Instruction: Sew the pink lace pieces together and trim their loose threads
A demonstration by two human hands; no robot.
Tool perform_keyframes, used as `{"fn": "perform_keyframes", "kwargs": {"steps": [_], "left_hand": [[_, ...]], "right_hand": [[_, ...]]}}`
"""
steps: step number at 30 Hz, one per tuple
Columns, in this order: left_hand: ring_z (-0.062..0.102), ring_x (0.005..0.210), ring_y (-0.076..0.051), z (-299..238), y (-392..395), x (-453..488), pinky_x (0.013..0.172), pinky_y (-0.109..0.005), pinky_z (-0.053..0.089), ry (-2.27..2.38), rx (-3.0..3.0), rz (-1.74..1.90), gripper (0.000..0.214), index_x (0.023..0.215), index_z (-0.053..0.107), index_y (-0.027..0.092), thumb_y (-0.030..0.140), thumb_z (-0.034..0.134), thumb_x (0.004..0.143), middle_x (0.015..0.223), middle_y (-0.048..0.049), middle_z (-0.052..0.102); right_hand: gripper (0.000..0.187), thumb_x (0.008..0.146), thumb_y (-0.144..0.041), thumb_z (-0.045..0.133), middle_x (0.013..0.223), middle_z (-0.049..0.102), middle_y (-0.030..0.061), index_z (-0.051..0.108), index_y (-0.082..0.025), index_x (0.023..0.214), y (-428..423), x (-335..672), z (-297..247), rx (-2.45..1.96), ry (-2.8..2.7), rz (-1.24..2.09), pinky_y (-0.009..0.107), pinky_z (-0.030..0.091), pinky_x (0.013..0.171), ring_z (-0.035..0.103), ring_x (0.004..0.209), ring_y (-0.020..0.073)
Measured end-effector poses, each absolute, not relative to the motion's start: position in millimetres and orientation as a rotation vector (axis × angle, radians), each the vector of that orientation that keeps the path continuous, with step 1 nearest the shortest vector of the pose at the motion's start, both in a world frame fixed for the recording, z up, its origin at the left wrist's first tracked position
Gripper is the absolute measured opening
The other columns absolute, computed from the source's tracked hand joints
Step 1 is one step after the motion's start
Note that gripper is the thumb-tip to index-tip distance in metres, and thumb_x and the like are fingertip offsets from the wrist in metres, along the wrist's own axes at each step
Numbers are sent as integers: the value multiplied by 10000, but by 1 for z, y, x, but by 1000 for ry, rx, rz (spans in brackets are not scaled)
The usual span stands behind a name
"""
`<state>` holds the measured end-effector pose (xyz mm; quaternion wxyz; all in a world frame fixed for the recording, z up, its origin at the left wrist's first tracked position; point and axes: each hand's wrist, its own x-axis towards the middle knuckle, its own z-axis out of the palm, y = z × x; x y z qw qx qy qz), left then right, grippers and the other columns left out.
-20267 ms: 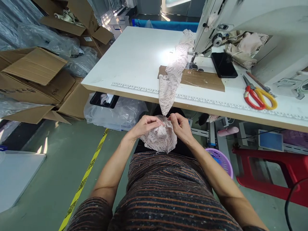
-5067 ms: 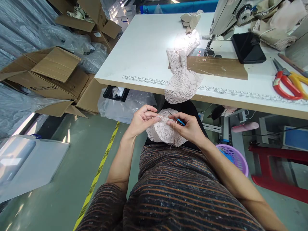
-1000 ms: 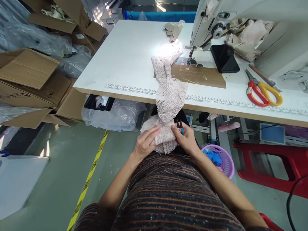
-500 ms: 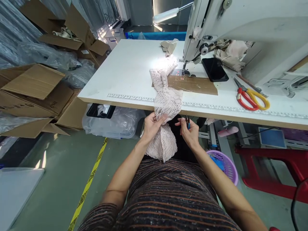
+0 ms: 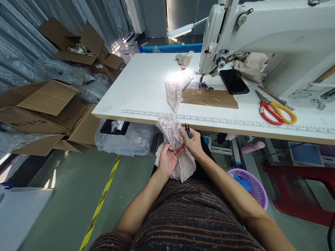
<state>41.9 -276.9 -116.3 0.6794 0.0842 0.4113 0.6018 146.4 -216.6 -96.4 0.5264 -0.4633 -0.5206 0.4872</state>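
Note:
A strip of pale pink lace fabric (image 5: pixel 170 129) hangs over the table's front edge and down onto my lap. My left hand (image 5: pixel 169 162), palm turned up, has its fingers curled round the lace below the edge. My right hand (image 5: pixel 193 143) grips small blue-handled thread snips (image 5: pixel 187 129), blades pointing up, while its thumb and finger touch the lace from the right. More pale lace (image 5: pixel 174 94) lies on the table beside the sewing machine's needle area, in the lamp's light.
The white sewing machine (image 5: pixel 261 35) stands on the white table (image 5: pixel 138 87). Brown card (image 5: pixel 211 98), a black phone (image 5: pixel 234 81) and scissors (image 5: pixel 276 108) lie on it. Cardboard boxes (image 5: pixel 49 101) are at left; a purple basket (image 5: pixel 258 188) and red stool (image 5: pixel 295 170) at right.
My right hand has moved left to the lace with the snips. My left hand has turned palm up and shifted lower. The lace at the table edge has spread and shifted left.

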Motion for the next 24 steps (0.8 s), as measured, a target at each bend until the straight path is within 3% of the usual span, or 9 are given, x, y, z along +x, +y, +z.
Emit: {"fn": "perform_keyframes", "kwargs": {"steps": [3, 6, 10, 14, 16, 19, 22, 24], "left_hand": [[696, 746, -142, -122, -280, 26, 687, -255, 576, 1175, 422, 1370, 243, 932, 625, 167, 298, 750, 770, 868, -39, 707], [653, 797, -136, -120, -280, -3, 736, -248, 549, 1548, 787, 1669, 376, 1077, 601, 200, 361, 771, 782, 909, -31, 669], [626, 1114, -245, -101, -277, -26, 998, -395, 511, 1507, 1460, 1628, 408, 1083, 687, 201, 555, 596, 901, 1191, -122, 656], [606, 1224, -322, -84, -277, -15, 1107, -498, 435, 1020, 1582, 1226, 649, 1048, 751, 201, 719, 381, 921, 1239, -144, 683], [641, 1168, -334, -80, -282, -8, 1051, -500, 476, 793, 1474, 1053, 643, 958, 764, 195, 742, 434, 885, 1176, -155, 714], [701, 881, -257, -78, -294, -5, 812, -381, 558, 730, 1259, 914, 440, 767, 714, 178, 618, 723, 775, 945, -125, 744], [547, 546, -99, -78, -304, -10, 526, -205, 419, 958, 1079, 925, 363, 755, 679, 161, 479, 847, 707, 664, -16, 651], [471, 501, -65, -78, -307, -13, 482, -175, 351, 1078, 1017, 965, 356, 781, 693, 152, 445, 870, 684, 604, 23, 593]], "right_hand": [[375, 812, -545, 675, 592, 508, -25, 651, -175, 761, -224, 151, -87, -1098, -1303, 1151, 235, 349, 474, 402, 518, 99], [295, 864, -440, 650, 595, 487, -27, 640, -179, 728, -243, 160, -77, -1013, -1476, 1120, 235, 336, 490, 391, 526, 96], [248, 899, -353, 625, 582, 545, -13, 664, -185, 721, -279, 169, -67, -833, -1760, 1092, 240, 360, 505, 425, 515, 99], [188, 908, -282, 598, 567, 615, 0, 696, -198, 772, -304, 177, -65, -611, -1948, 1054, 238, 381, 492, 456, 465, 95], [153, 908, -236, 589, 592, 652, 16, 709, -200, 820, -311, 184, -67, -489, -2017, 1005, 239, 402, 509, 497, 481, 103], [154, 908, -214, 580, 612, 673, 28, 723, -200, 852, -313, 196, -70, -440, -2078, 992, 238, 415, 525, 529, 501, 110], [170, 893, -305, 619, 609, 655, 13, 735, -191, 845, -305, 204, -74, -675, -2037, 1130, 237, 412, 528, 515, 505, 108], [248, 888, -406, 630, 662, 659, 9, 741, -185, 904, -295, 204, -76, -900, -1947, 1231, 241, 422, 551, 524, 549, 117]]}}
